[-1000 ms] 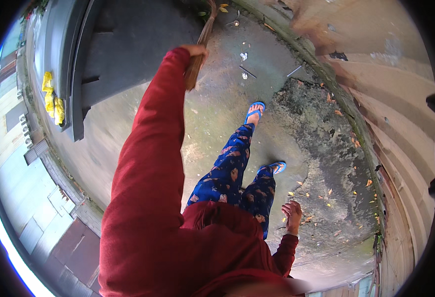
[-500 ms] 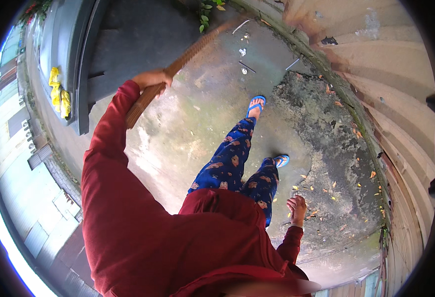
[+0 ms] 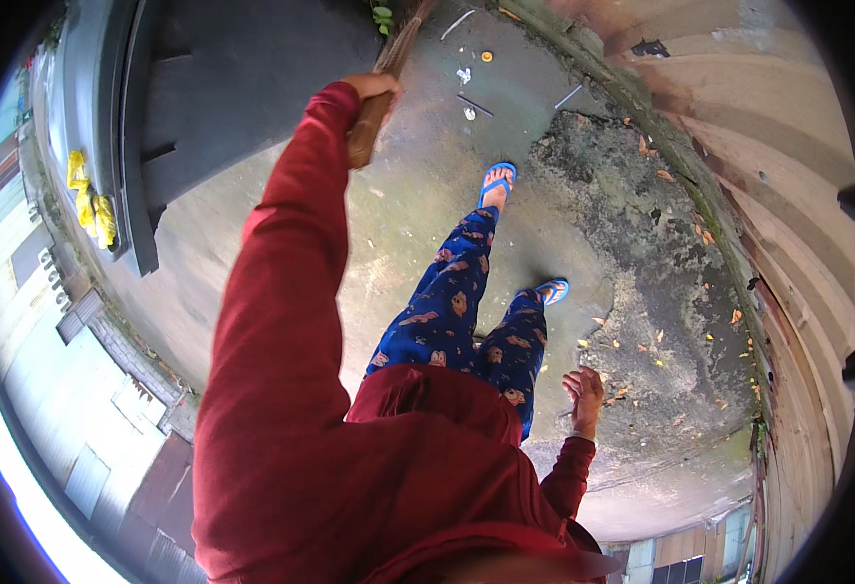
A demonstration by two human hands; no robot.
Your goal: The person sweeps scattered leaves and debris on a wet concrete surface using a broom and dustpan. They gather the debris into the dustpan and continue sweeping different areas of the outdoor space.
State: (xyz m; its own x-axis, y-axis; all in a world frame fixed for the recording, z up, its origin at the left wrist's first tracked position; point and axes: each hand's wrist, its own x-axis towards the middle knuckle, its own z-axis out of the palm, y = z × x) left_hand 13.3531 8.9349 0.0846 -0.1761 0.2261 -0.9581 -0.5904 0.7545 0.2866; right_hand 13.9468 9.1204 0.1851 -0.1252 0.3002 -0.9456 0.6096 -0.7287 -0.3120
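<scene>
My left hand [image 3: 379,86] grips a brown broom [image 3: 365,139] of bundled stalks, its fingers wrapped round the bound handle. The arm is stretched out, and the bristles point away toward the far edge, where their tips run out of sight. Several bits of litter lie on the concrete to the right of the broom: a crumpled white scrap [image 3: 464,75], a small round orange thing [image 3: 487,56], a dark stick [image 3: 474,104] and a pale strip [image 3: 457,24]. My right hand [image 3: 584,391] hangs empty by my side, fingers loosely curled and apart.
A large dark panel [image 3: 252,78] stands at the far left, beside a grey edge with a yellow cloth [image 3: 91,200]. Corrugated sheeting [image 3: 778,146] lines the right, above a low mossy kerb [image 3: 681,185]. Dry leaves [image 3: 647,146] lie on the rough patch by my blue flip-flops [image 3: 498,175].
My left hand has swung the broom away from me and to the right, straightening the arm. The orange round thing now shows near the litter. My right hand has barely shifted.
</scene>
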